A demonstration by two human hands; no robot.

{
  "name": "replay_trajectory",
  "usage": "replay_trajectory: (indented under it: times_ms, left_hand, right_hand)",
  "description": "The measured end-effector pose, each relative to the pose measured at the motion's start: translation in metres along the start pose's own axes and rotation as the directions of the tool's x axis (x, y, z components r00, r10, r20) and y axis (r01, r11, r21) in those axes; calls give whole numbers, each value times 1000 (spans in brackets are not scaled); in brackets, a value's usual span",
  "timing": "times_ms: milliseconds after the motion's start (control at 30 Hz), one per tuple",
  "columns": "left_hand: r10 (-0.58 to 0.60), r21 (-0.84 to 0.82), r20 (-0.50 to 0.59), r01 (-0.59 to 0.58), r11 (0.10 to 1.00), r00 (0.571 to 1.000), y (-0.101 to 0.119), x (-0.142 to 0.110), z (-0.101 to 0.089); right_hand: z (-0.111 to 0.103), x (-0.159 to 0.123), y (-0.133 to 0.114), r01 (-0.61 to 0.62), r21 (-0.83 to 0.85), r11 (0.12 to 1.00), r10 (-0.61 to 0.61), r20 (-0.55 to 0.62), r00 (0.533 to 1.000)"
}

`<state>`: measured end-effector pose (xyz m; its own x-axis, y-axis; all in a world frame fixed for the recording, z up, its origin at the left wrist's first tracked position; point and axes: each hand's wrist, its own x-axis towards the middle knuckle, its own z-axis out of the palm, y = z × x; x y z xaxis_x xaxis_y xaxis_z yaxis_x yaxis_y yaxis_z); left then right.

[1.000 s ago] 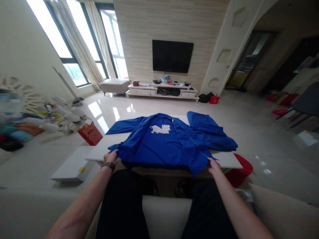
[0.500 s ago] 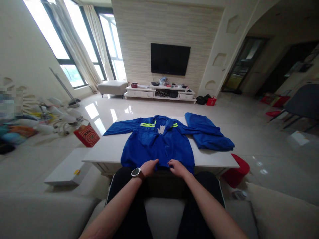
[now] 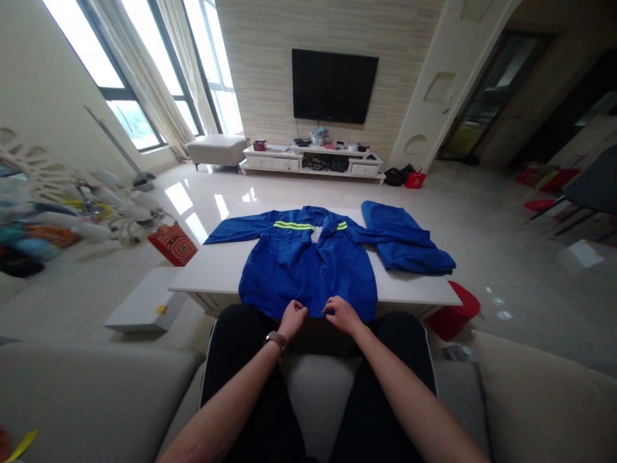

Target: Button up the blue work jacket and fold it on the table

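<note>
A blue work jacket (image 3: 284, 276) with yellow-green reflective stripes lies spread on the white table (image 3: 207, 273), its collar at the far side and its sleeves out to both sides. At the near hem, my left hand (image 3: 293, 319) is closed in a pinch on the jacket's front edge; a watch strap circles that wrist. Just right of it, my right hand (image 3: 341, 314) pinches the hem of the other front panel. A white patch shows inside the collar opening. The right sleeve rests over a folded blue garment (image 3: 409, 251).
A red stool (image 3: 456, 312) stands by the table's right end. To the left are a white box (image 3: 144, 305) and a red paper bag (image 3: 173, 244). Grey sofa cushions (image 3: 96, 386) lie on either side of my legs. A TV cabinet (image 3: 270, 161) stands against the far wall.
The jacket's front panels have come closer together, narrowing the gap at the chest. My left hand has turned, so the watch face no longer shows. The view has tilted down.
</note>
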<state>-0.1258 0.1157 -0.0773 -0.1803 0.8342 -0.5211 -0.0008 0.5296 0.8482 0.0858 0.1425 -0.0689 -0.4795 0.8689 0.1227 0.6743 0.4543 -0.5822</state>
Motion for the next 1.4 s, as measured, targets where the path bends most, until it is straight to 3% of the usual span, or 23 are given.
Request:
replay_trajectory:
  times_ms: [167,300,567,833,1167,1400]
  left_hand:
    - [-330,-144,-27,323,935,944,-11,10,6]
    - [-396,-293,5,380,877,918,-8,20,7]
    - [-344,-514,87,338,789,935,-8,23,25]
    - [-166,-557,66,174,812,984,-13,11,28]
    - [106,-478,85,-53,877,991,-5,-8,31]
    - [179,-372,-16,-172,912,984,-3,-12,30]
  right_hand:
    - [5,-5,-9,-18,-25,1000,17,-38,999]
    - [6,-5,-11,-45,-20,999,43,-78,996]
    - [3,-7,-13,-47,18,999,50,-180,982]
    - [5,-4,-15,-20,97,995,41,-224,974]
    - [10,2,-23,-8,41,999,18,-253,967]
    - [12,5,-23,-8,183,983,61,-285,957]
